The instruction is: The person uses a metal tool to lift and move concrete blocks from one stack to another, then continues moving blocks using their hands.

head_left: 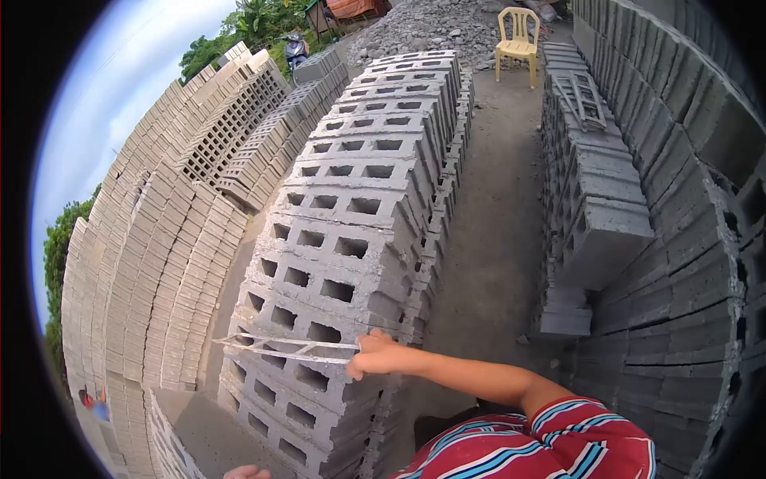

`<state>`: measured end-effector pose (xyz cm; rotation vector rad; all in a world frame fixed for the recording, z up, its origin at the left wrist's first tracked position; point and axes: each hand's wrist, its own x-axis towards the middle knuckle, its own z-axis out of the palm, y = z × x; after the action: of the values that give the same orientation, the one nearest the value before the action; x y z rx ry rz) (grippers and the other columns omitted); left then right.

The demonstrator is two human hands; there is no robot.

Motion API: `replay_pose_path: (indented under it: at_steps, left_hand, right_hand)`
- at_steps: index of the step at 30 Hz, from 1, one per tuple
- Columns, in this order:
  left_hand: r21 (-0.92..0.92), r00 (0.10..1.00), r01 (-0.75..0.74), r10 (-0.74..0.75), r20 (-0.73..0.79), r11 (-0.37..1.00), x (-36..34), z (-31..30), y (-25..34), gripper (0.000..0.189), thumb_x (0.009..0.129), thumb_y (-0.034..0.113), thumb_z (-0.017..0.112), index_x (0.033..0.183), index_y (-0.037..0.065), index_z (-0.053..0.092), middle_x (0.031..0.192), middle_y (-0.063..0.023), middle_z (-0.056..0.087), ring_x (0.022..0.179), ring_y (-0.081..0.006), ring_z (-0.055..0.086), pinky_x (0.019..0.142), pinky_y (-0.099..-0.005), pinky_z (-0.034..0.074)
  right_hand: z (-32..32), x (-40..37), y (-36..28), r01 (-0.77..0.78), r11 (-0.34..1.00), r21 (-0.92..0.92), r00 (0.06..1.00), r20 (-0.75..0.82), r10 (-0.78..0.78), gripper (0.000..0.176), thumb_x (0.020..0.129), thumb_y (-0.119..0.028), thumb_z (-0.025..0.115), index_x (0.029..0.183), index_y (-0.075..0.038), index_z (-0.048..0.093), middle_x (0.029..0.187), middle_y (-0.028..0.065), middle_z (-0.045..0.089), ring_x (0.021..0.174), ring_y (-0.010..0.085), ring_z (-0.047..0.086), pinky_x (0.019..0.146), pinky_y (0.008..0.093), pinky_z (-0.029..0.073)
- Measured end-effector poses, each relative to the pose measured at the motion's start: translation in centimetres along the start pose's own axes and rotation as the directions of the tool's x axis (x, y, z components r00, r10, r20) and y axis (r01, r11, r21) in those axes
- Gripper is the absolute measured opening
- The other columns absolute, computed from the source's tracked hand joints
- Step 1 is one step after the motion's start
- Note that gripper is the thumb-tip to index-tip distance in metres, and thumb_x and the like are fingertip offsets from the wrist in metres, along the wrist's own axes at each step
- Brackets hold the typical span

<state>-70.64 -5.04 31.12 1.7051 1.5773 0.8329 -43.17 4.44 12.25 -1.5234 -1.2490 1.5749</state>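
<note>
A long row of grey hollow concrete blocks stretches away in front of me, their rectangular holes facing up. My right hand is closed around one end of a thin, ladder-like frame with slanted crosspieces. The frame lies across the near blocks of the row, its far end pointing left past the row's edge. At the bottom edge, only a small part of my left hand shows, near a flat-topped grey block stack; most of its fingers are cut off by the view.
Tall block stacks rise on the left, and a block wall on the right. A lower row carries a similar frame. A dirt aisle leads to a yellow plastic chair and gravel. A person appears far left.
</note>
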Motion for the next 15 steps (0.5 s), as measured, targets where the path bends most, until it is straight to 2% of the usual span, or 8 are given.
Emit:
replay_pose_path:
  at_steps: [1, 2, 3, 4, 7, 9, 12, 15]
  left_hand:
    - [-0.159, 0.988, 0.142, -0.129, 0.086, 0.977, 3.0, 4.6, 0.0, 0.039, 0.090, 0.030, 0.048, 0.105, -0.005, 0.057, 0.095, -0.0179, 0.062, 0.089, -0.0239, 0.059, 0.082, -0.0333, 0.045]
    - [-0.252, 0.947, 0.298, -0.252, 0.198, 0.921, 6.7, 7.3, -4.4, 0.075, 0.079, 0.058, 0.053, 0.118, -0.005, 0.043, 0.110, -0.0178, 0.056, 0.092, -0.0289, 0.056, 0.080, -0.0356, 0.043]
    - [-0.275, 0.943, 0.333, -0.312, 0.119, 0.902, 8.8, 12.1, -4.9, 0.080, 0.083, 0.064, 0.039, 0.128, -0.002, 0.035, 0.124, -0.0172, 0.046, 0.110, -0.0265, 0.046, 0.089, -0.0382, 0.036]
    - [-0.317, 0.934, 0.351, -0.352, 0.056, 0.881, 10.3, 15.6, -5.1, 0.083, 0.082, 0.065, 0.040, 0.135, 0.003, 0.026, 0.133, -0.0167, 0.037, 0.118, -0.0293, 0.038, 0.095, -0.0445, 0.029]
    - [-0.637, 0.993, 0.100, -0.120, 0.012, 0.764, 15.4, 22.5, -3.3, 0.085, 0.080, 0.067, 0.041, 0.139, 0.010, 0.019, 0.139, -0.0144, 0.028, 0.122, -0.0307, 0.034, 0.097, -0.0469, 0.026]
    - [-0.722, 0.983, -0.064, 0.167, 0.072, 0.689, 18.3, 26.2, 1.5, 0.090, 0.077, 0.064, 0.048, 0.141, 0.012, 0.011, 0.141, -0.0146, 0.024, 0.123, -0.0337, 0.032, 0.098, -0.0493, 0.025]
    - [-0.738, 0.957, -0.185, 0.290, 0.015, 0.649, 24.0, 31.9, 6.9, 0.084, 0.079, 0.044, 0.055, 0.139, 0.007, 0.009, 0.133, -0.0183, 0.031, 0.115, -0.0327, 0.039, 0.093, -0.0491, 0.034]
    - [-0.730, 0.946, -0.187, 0.322, 0.048, 0.658, 30.1, 38.3, 10.9, 0.087, 0.075, 0.038, 0.061, 0.138, 0.006, 0.010, 0.127, -0.0164, 0.036, 0.111, -0.0313, 0.043, 0.092, -0.0490, 0.035]
  right_hand:
    - [-0.9, -0.5, 0.2, -0.003, 0.986, 0.166, 1.000, 0.009, 0.002, 0.036, 0.052, -0.030, 0.059, 0.065, 0.004, 0.055, 0.092, 0.0255, 0.047, 0.095, 0.0292, 0.041, 0.073, 0.0339, 0.037]
    - [-2.0, 0.4, 1.0, -0.045, 0.965, 0.260, 0.982, 0.191, -0.006, 0.035, 0.051, -0.029, 0.060, 0.065, 0.003, 0.055, 0.092, 0.0238, 0.047, 0.093, 0.0278, 0.041, 0.070, 0.0340, 0.037]
    - [-4.1, -0.5, 0.3, -0.087, 0.952, 0.294, 0.945, 0.325, -0.014, 0.039, 0.052, -0.027, 0.061, 0.075, 0.004, 0.055, 0.096, 0.0217, 0.044, 0.091, 0.0261, 0.042, 0.067, 0.0330, 0.037]
    - [-4.7, -0.7, 1.1, 0.001, 0.963, 0.271, 0.960, 0.268, -0.076, 0.065, 0.057, -0.027, 0.060, 0.114, 0.002, 0.046, 0.101, 0.0166, 0.039, 0.094, 0.0265, 0.040, 0.076, 0.0321, 0.036]
    - [-10.3, -0.5, 1.2, 0.232, 0.926, 0.299, 0.930, 0.210, -0.301, 0.072, 0.061, -0.017, 0.060, 0.125, 0.004, 0.035, 0.105, 0.0172, 0.037, 0.094, 0.0276, 0.041, 0.078, 0.0320, 0.036]
    - [-14.6, 0.1, 0.7, 0.417, 0.898, 0.139, 0.889, 0.144, -0.435, 0.077, 0.061, -0.016, 0.061, 0.128, 0.004, 0.030, 0.106, 0.0177, 0.036, 0.095, 0.0292, 0.040, 0.081, 0.0332, 0.036]
    - [-22.2, 3.0, 0.5, 0.566, 0.819, -0.093, 0.824, 0.062, -0.562, 0.084, 0.061, -0.016, 0.063, 0.132, 0.004, 0.024, 0.110, 0.0190, 0.035, 0.099, 0.0314, 0.039, 0.087, 0.0353, 0.033]
    - [-31.2, 5.3, -1.3, 0.591, 0.717, -0.369, 0.775, 0.015, -0.631, 0.085, 0.063, -0.023, 0.066, 0.133, 0.003, 0.025, 0.123, 0.0222, 0.033, 0.113, 0.0343, 0.033, 0.096, 0.0399, 0.027]
